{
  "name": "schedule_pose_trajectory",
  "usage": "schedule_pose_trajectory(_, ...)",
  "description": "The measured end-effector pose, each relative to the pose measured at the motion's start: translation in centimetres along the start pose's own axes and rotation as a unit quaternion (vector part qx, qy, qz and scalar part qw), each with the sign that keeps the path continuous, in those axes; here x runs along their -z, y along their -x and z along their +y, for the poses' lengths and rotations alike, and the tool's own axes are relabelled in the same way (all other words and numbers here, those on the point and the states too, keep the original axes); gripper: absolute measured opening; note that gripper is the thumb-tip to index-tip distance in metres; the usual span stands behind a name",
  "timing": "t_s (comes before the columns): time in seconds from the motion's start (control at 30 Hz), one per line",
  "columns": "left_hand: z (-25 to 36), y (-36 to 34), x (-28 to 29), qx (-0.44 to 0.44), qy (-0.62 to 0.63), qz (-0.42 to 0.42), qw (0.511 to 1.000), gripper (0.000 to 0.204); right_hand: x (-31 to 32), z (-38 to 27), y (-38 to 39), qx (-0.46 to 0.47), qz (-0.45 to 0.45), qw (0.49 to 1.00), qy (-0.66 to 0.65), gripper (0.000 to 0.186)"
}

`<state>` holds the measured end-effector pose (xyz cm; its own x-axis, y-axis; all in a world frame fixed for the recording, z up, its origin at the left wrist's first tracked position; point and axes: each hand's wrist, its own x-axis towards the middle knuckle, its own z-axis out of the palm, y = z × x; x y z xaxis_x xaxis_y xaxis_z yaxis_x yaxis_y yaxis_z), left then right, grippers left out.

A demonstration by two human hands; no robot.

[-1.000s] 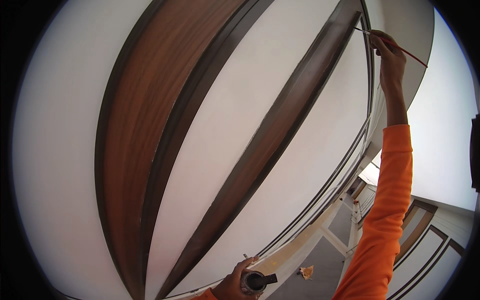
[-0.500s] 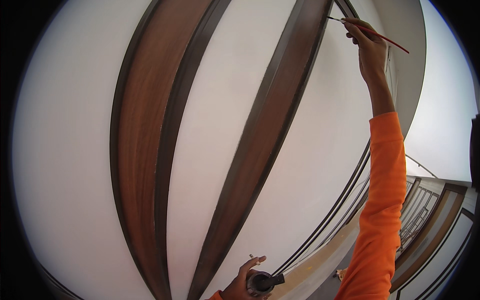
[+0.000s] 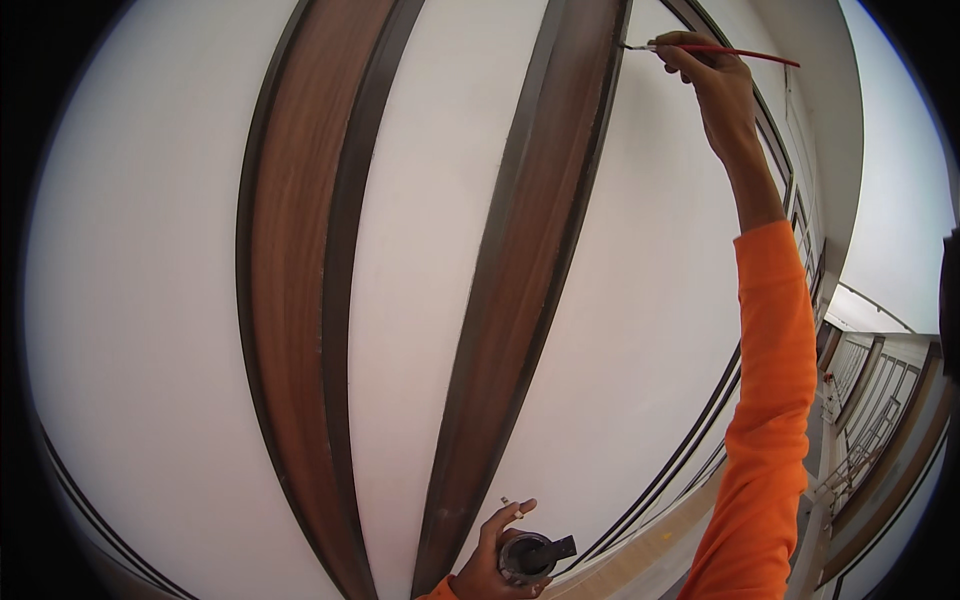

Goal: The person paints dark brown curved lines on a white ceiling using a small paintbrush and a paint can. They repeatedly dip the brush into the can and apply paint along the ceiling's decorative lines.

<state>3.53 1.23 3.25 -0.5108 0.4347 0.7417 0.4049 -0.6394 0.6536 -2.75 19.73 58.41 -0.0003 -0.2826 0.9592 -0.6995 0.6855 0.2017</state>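
Note:
High at the upper right, my right hand is closed round a slim paintbrush with a red handle. Its dark tip meets the black edge of a brown wood-grain strip on the white wall. Low in the view, my left hand grips a small round pot, dark inside. A flat black piece sticks out over the pot's rim; whether it is a tool or a part of the pot I cannot tell. A short pale stick shows at my left fingers.
To the left runs a wider brown strip with black borders. White wall panels lie between and beside the strips. Black trim lines run along the lower right. Beyond my orange sleeve are metal railings and a corridor-like space.
My view has shifted, so the strips appear more upright. The brush tip stays at the black edge, slightly lower in view, and its handle is now nearly level. The left hand still holds the pot.

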Motion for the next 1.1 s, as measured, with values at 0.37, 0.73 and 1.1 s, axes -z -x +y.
schedule_pose_trajectory(0.37, -1.5, 0.4, 0.7, -0.003, -0.011, -0.008, 1.0, 0.117, 5.1, -11.5, 24.4, -0.175, 0.046, 0.964, -0.197, 0.017)
schedule_pose_trajectory(0.73, -1.1, -0.1, 1.7, -0.035, -0.053, -0.036, 0.997, 0.128, 2.3, -20.0, 34.7, -0.286, -0.173, 0.934, -0.123, 0.024)
schedule_pose_trajectory(1.1, -4.2, 0.3, 2.1, -0.051, -0.021, -0.027, 0.998, 0.135, -1.1, -20.0, 38.4, -0.305, -0.383, 0.871, -0.053, 0.024)
